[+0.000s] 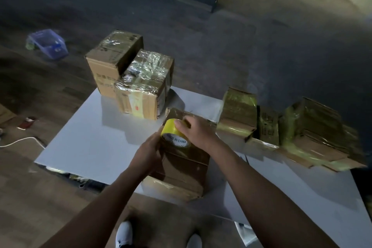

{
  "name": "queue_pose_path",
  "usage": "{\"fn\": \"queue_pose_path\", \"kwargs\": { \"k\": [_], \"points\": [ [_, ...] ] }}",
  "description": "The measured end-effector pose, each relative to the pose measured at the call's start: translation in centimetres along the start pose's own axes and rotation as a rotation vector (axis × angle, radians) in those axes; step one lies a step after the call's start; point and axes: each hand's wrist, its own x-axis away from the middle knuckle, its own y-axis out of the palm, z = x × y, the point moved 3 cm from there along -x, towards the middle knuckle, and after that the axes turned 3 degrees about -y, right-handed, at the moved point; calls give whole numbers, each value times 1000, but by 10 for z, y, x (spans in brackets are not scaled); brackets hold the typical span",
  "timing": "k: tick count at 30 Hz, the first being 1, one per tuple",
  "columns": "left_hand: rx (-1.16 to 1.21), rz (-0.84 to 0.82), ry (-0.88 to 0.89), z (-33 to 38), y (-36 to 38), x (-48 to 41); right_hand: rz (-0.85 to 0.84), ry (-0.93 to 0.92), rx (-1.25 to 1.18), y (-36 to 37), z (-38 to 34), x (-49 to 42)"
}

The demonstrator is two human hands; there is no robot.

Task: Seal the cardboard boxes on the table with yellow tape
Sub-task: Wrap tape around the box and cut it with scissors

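From my feed I see the box being worked on at the near edge of the white surface, its brown top crossed by glossy strips. The yellow roll sits on the far left part of that box, tilted, with its printed core facing me. My right hand grasps the roll from above, thumb on the yellow band and fingers curled over the far side. My left hand lies against the box's left edge, touching the roll's near left side. Its fingers are tucked out of sight behind the palm, so I cannot tell whether it is clenched on the box, on the roll, or only pressing.

Two taller boxes stand at the far left corner of the surface. The rear one is mostly bare cardboard with some shiny film on top, and the front one is wrapped in crinkled clear film and stands just beyond the box under my hands. To the right, a row of boxes banded in yellow runs along the surface's far edge, blurred toward the frame's side.

On the floor beyond lies a blue basket. A white cable trails at the left, and white shoes show at the bottom.
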Motion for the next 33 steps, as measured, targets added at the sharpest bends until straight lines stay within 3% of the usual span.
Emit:
{"fn": "queue_pose_path", "kwargs": {
  "k": [8, 11, 16, 19, 26, 33],
  "points": [
    [22, -37, -20, 7, 11, -2, 48, 53, 154, -27, 28, 24],
    [-78, -89, -3, 10, 11, -6, 33, 67, 58, -29, 37, 25],
    [-456, -187, 346, 13, 22, -14, 112, 129, -224, -15, 43, 32],
    [-507, -173, 319, 12, 24, -14, 102, 176, -323, -15, 46, 32],
    [-585, -144, 303, 9, 27, -16, 131, 142, 25, -36, 49, 46],
    [-649, -90, 204, 12, 27, -7, 170, 158, 49, -42, 53, 43]
  ]
}}
